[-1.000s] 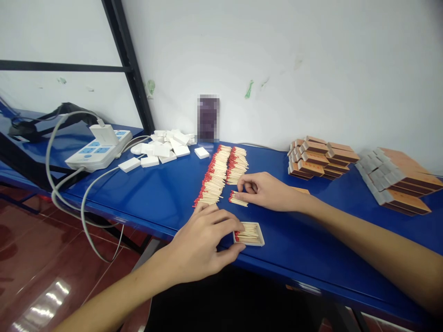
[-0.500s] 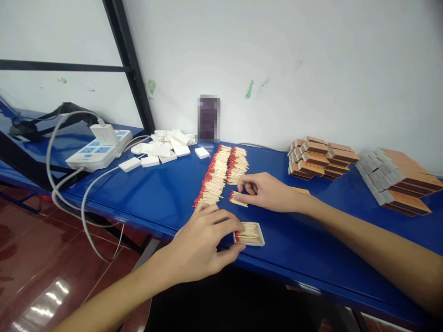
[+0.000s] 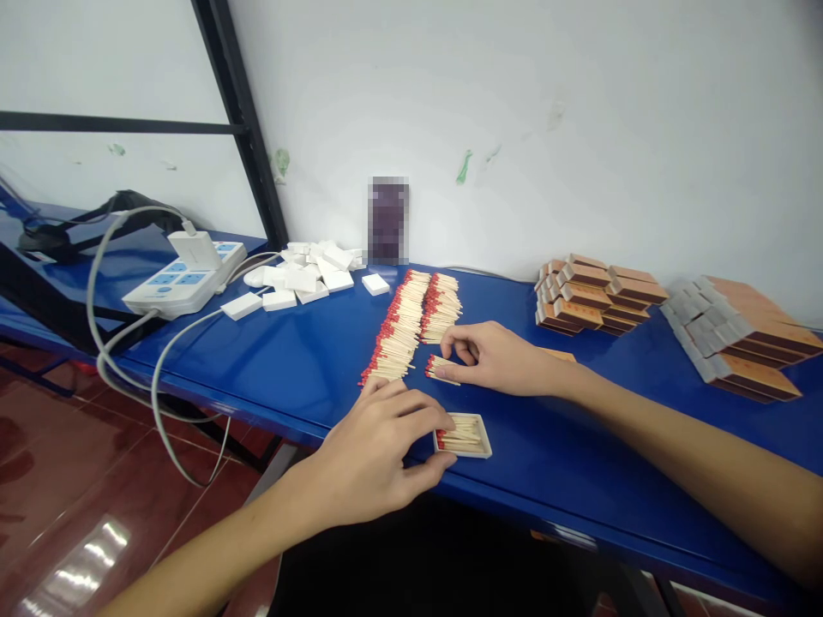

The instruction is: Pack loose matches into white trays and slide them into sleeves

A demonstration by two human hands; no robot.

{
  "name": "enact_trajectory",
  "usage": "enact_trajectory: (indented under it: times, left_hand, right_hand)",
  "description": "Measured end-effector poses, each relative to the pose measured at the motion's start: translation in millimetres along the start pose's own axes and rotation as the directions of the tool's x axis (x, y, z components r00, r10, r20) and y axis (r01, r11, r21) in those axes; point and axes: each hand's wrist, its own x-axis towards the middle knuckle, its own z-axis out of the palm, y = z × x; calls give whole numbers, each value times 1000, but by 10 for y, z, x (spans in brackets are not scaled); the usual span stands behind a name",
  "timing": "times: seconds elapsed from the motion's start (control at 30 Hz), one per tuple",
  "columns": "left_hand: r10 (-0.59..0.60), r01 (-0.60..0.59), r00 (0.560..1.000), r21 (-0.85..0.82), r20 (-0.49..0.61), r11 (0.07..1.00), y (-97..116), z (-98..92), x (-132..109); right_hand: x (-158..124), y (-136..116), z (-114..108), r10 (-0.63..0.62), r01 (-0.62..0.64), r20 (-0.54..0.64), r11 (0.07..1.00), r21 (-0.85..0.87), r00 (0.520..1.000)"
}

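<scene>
My left hand grips the left end of a white matchbox tray between thumb and fingers near the table's front edge. Red-headed matches lie inside that tray. Just beyond it, my right hand is curled at a small group of matches on the table, thumb and fingertips touching them. Whether any are pinched is partly hidden by the fingers. Two long rows of matches stretch toward the wall: a left row and a shorter right row, with red heads to the left.
Toward the back left lie a pile of white trays and a power strip with looping cables. Matchbox sleeves are stacked at the right, beside another stack of boxes. A pixelated dark rectangle stands against the wall.
</scene>
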Motion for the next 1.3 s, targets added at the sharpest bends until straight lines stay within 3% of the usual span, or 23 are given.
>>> enact_trajectory:
  times: [0.63, 0.87, 1.07, 1.3]
  left_hand:
    - [-2, 2, 1000, -24, -3, 1000, -7, 2, -1]
    - [9, -9, 1000, -32, -9, 999, -28, 14, -8]
    - [5, -5, 1000, -36, -4, 999, -21, 9, -12]
    - [-14, 14, 1000, -26, -5, 1000, -15, 1, -6]
  right_hand:
    - [-64, -195, -138, -25, 15, 184, 998, 57, 983]
    - [-102, -259, -154, -32, 42, 199, 998, -45, 980]
    - [-117, -223, -158, -127, 149, 195, 983, -105, 972]
    - [-92, -189, -188, -111, 113, 236, 994, 5, 965]
